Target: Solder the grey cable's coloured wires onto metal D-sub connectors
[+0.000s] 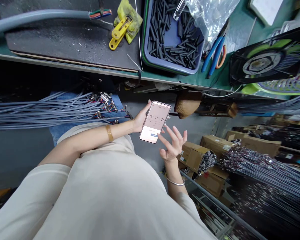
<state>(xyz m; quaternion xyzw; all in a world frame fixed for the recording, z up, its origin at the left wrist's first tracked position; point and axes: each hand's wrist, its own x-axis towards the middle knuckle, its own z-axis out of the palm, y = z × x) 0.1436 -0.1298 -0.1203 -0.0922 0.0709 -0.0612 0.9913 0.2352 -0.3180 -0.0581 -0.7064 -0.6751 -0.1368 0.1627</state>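
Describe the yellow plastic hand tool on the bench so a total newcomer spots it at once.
On the green workbench, find the flat dark board left of the purple plastic bin. The yellow plastic tool lies there, right of the thick grey cable; unlike the crumpled yellow pad it overlaps, it is slim and smooth-looking.

The upper part of the scene is filled by a green worktop (pixel 193 79), its front edge bordered by a pale strip. The space below it is sunk in deep shadow at the left. A grey floor (pixel 17 156) is dimly lit. Near the worktop's edge a brown seat (pixel 187 103) is seen, partly shadowed. At the right, opened cardboard boxes (pixel 190 155) are crowded together, fronted by a grey metal rail (pixel 215 195) set on a slant. The lower right corner is darkened.
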